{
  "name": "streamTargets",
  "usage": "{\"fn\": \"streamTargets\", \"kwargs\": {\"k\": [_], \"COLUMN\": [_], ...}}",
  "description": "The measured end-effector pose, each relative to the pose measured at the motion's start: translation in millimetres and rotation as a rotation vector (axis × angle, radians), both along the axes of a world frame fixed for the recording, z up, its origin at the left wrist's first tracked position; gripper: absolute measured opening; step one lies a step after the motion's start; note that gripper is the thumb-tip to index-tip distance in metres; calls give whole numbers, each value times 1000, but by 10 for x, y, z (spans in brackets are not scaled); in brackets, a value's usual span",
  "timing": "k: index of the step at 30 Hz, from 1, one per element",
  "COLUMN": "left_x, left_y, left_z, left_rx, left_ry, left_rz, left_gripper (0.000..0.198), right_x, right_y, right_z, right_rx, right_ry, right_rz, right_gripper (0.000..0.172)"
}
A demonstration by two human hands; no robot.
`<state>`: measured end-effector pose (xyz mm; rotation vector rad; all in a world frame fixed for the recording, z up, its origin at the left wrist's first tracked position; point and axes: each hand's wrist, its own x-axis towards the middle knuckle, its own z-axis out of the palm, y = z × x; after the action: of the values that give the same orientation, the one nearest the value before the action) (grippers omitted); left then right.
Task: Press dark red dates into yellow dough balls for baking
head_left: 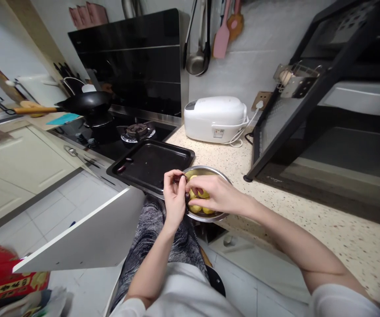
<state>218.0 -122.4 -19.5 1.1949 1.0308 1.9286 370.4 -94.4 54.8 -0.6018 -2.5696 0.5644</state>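
Hands meet over a steel bowl that sits at the near edge of the speckled surface. The left hand is curled nearly closed, with thumb and fingertips pinched on a small dark piece right at the bowl's rim. The right hand arches over the bowl, its fingers bent down among the yellow lumps. Whether it grips one or only rests on them cannot be made out.

The lumps lie inside the bowl, under and between both hands. They look soft and a little glossy, so they are probably light, easily dented and perhaps tacky. A loose fingertip cradle from below and the sides would suit them better than a squeeze. The dark piece seems firmer and smooth-skinned, small enough to slip, so a pinch at its middle looks the safest hold.

The bowl is thin metal and slightly overhangs the edge, so it may skid or tip under a push.

Just beyond the left hand is a black baking tray with a couple of similar dark bits at its far corner. Farther off, beyond the right hand, stands a white rice cooker.
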Motion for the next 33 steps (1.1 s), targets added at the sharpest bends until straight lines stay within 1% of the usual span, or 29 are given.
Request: {"fn": "streamTargets", "kwargs": {"k": [3, 5, 8, 11, 14, 16, 18, 20, 23, 29, 33], "left_x": [3, -5, -23, -32, -29, -25, -21, -18, -10, 14, 20], "left_y": [14, 26, 42, 41, 29, 23, 20, 18, 9, -27, -36], "left_z": [-15, -26, -38, -44, -54, -66, -80, -90, -93, -81, -78], "left_rx": [30, 41, 46, 64, 91, 103, 113, 122, 138, 237, 250], "left_ry": [16, 36, 64, 93, 112, 116, 118, 112, 106, 155, 177], "left_rz": [19, 37, 56, 72, 47, 25, 19, 18, 17, 49, 57], "left_gripper": [23, 21, 20, 19, 17, 16, 15, 14, 13, 6, 5], "right_x": [-35, -44, -17, 91, 276, 403, 491, 522, 476, 376, 375], "right_y": [2, 0, 6, 73, 203, 293, 363, 405, 431, 469, 509], "right_z": [-59, -62, -3, 108, 217, 262, 273, 255, 198, 85, 36], "right_rx": [-22, -49, -94, -135, -158, -133, -67, -9, 15, 29, 17], "right_ry": [6, 22, 59, 84, 46, -55, -204, -343, -452, -486, -482], "right_rz": [-36, -31, 8, 14, -59, -127, -214, -281, -293, -228, -228], "right_gripper": [13, 12, 12, 12, 15, 17, 18, 19, 21, 26, 33]}}
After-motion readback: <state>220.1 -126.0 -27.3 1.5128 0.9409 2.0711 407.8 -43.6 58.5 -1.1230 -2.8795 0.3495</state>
